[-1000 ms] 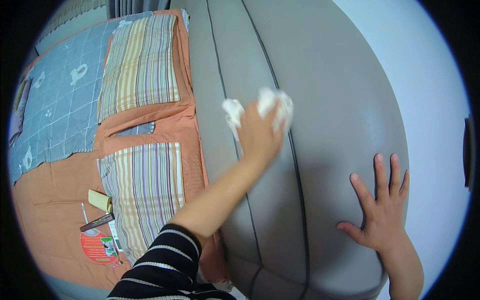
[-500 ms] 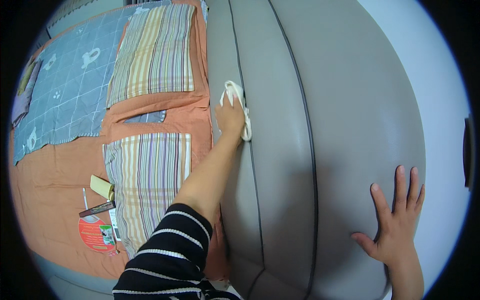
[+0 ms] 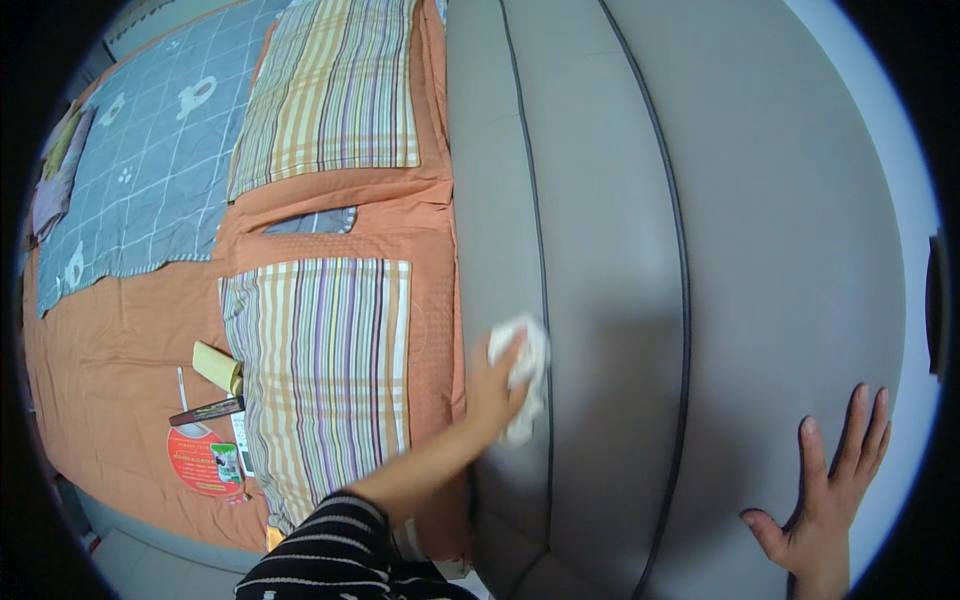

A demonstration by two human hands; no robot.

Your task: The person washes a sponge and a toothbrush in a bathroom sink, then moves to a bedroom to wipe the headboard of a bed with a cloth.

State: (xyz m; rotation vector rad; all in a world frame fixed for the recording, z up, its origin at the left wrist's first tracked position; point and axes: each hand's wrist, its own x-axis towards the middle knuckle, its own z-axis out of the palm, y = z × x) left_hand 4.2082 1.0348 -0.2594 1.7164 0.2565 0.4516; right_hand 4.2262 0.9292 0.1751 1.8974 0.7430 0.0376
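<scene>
My left hand is closed around a bunched white cloth and presses it to the grey padded headboard, by the first dark seam. The hand is slightly blurred, and its arm in a black-and-white striped sleeve reaches in from the lower edge. My right hand lies on the headboard's right part at the lower right, fingers spread and thumb out, with nothing in it.
Left of the headboard, an orange bed sheet bears two striped pillows and a blue-grey quilt. A round red fan, a dark stick-like object and a yellow piece lie there. A white wall is at the right.
My left hand has moved the cloth down along the seam, toward me. The whole view has shifted a little; my right hand stays spread on the headboard.
</scene>
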